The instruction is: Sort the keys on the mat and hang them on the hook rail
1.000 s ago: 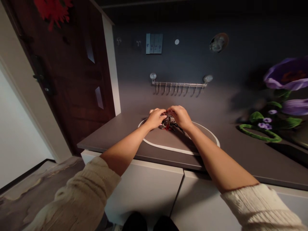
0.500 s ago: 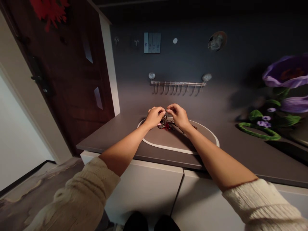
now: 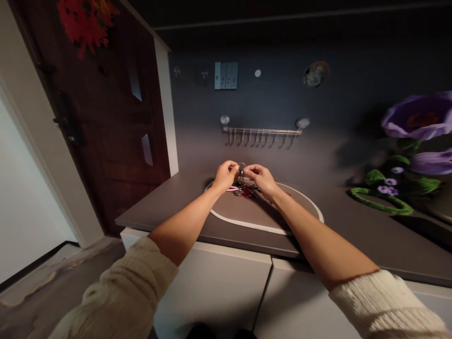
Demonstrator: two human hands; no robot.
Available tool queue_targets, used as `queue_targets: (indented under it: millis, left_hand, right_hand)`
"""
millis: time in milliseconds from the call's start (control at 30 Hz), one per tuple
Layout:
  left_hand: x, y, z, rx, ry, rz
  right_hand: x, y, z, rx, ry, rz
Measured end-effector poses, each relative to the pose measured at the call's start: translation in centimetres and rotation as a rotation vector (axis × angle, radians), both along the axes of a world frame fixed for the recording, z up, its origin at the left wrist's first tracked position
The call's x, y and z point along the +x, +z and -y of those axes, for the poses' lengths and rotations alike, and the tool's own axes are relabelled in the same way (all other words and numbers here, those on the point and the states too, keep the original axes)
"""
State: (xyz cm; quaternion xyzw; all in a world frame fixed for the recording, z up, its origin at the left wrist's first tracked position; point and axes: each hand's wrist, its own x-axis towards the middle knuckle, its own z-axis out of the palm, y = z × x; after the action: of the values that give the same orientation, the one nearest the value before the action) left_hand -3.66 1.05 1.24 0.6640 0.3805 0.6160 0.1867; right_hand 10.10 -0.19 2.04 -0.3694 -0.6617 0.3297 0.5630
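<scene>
Between my fingertips, just above the counter, stands a thin metal key ring (image 3: 241, 165). My left hand (image 3: 225, 176) pinches its left side with thumb and forefinger. On the opposite side, my right hand (image 3: 262, 179) holds the ring with closed fingertips. Smaller rings hang below it, leading to a bunch of keys (image 3: 238, 191) with a red charm (image 3: 246, 192) and a pink strap (image 3: 233, 189). The bunch rests on an oval brown mat (image 3: 247, 209) with a white rim. My right fingers partly cover the bunch.
A hook rail (image 3: 263, 131) is mounted on the dark wall behind my hands. Purple artificial flowers (image 3: 416, 117) stand on the right of the counter (image 3: 151, 200). A dark red door (image 3: 113, 141) is at left, and white cabinet fronts (image 3: 215, 278) are below.
My view has tilted up slightly, so the scene sits lower. The key ring now shows plainly between my fingertips, and my hands have turned a little around it.
</scene>
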Motion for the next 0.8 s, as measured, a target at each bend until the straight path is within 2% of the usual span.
queue_targets:
  millis: [200,367,500,600,700,800]
  left_hand:
    - [0.1,0.1,0.3,0.020,0.004,-0.027]
    - [-0.1,0.2,0.3,0.047,0.084,-0.100]
    - [-0.6,0.2,-0.1,0.097,0.150,-0.132]
    - [-1.1,0.1,-0.3,0.092,0.261,-0.149]
    - [-1.6,0.0,-0.6,0.052,0.384,-0.151]
    - [-2.1,-0.1,-0.7,-0.009,0.444,-0.133]
  right_hand:
    - [-0.1,0.1,-0.3,0.045,-0.019,0.011]
    - [0.0,0.9,-1.0,0.141,-0.045,0.122]
    - [-0.1,2.5,-2.1,0.209,-0.071,0.219]
    - [-0.6,4.2,-3.2,0.228,-0.095,0.254]
    - [-1.6,6.0,-4.4,0.197,-0.117,0.228]
    - [-2.8,7.2,-5.6,0.137,-0.157,0.196]
